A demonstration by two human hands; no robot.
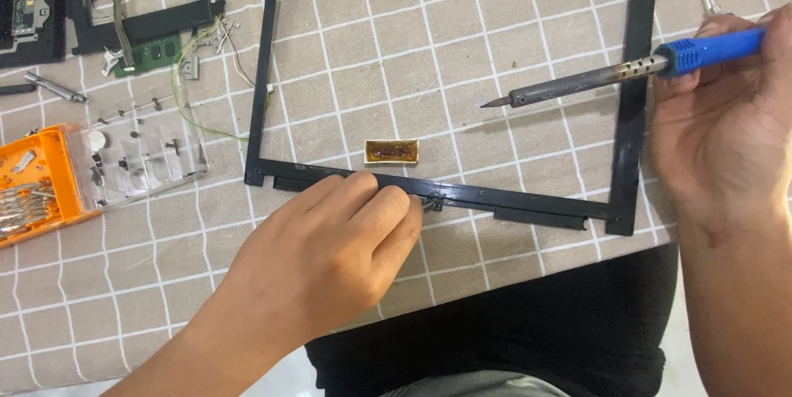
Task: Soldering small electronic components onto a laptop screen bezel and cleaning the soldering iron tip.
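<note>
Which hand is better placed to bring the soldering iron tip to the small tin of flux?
Probably the right hand: it already grips the soldering iron, whose tip points toward the flux tin. The left hand is pressing on the black frame.

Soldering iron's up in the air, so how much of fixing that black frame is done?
Done: the black screen frame lies stripped on the checked cloth, screws sorted in the clear tray. In hand: the left hand pins its lower edge; the right hand holds the soldering iron above it. Left: touching the tip down; the flux tin waits.
</note>
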